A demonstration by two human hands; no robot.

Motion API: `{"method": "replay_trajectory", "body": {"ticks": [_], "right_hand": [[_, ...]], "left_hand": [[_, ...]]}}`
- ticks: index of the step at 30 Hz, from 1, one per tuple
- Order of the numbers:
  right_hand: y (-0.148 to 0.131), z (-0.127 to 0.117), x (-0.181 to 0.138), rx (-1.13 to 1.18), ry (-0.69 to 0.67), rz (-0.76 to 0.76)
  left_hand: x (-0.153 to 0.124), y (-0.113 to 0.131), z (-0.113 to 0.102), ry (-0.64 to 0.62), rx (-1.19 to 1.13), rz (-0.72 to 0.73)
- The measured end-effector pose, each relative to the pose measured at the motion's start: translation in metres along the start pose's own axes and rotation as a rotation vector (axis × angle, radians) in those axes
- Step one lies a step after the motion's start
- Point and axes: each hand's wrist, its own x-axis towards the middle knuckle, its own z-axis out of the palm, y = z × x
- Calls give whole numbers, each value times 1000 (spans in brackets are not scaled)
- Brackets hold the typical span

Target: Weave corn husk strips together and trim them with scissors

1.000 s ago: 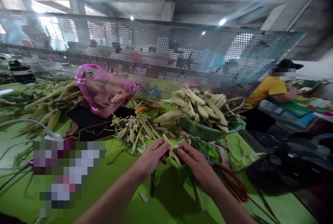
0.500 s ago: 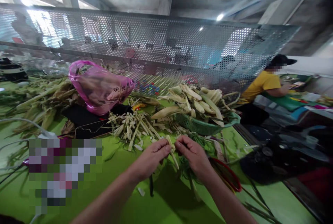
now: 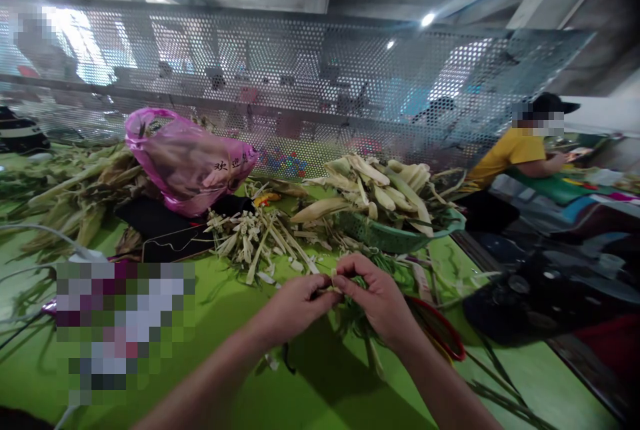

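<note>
The left hand and the right hand meet over the green table, and both have their fingers pinched close on a small pale bit of corn husk, which is mostly hidden by the fingers. Just past the hands, a messy heap of thin pale strips lies on the table, and near it sits a green plastic basket piled high with dry corn husks. A pink plastic bag is farther back on the left, and a person in a yellow shirt is off to the right.
</note>
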Motion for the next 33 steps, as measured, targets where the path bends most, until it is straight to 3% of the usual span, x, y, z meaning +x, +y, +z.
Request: {"method": "replay_trajectory", "body": {"ticks": [4, 8, 14, 19, 27, 33], "right_hand": [[0, 7, -3, -15, 49, -49], [-5, 9, -2, -50, 88, -67], [-8, 3, 0, -262, 295, -208], [-5, 14, -5, -341, 167, -204], [0, 21, -6, -766, 154, -254], [-2, 22, -6, -864, 105, -299]], "left_hand": [[0, -3, 7, -102, -77, -14], [1, -2, 12, -99, -198, -8], [6, -2, 3, 269, -545, -148], [7, 0, 0, 301, -718, -102], [6, 1, 8, 310, -653, -91], [9, 4, 7, 332, -549, -5]]}}
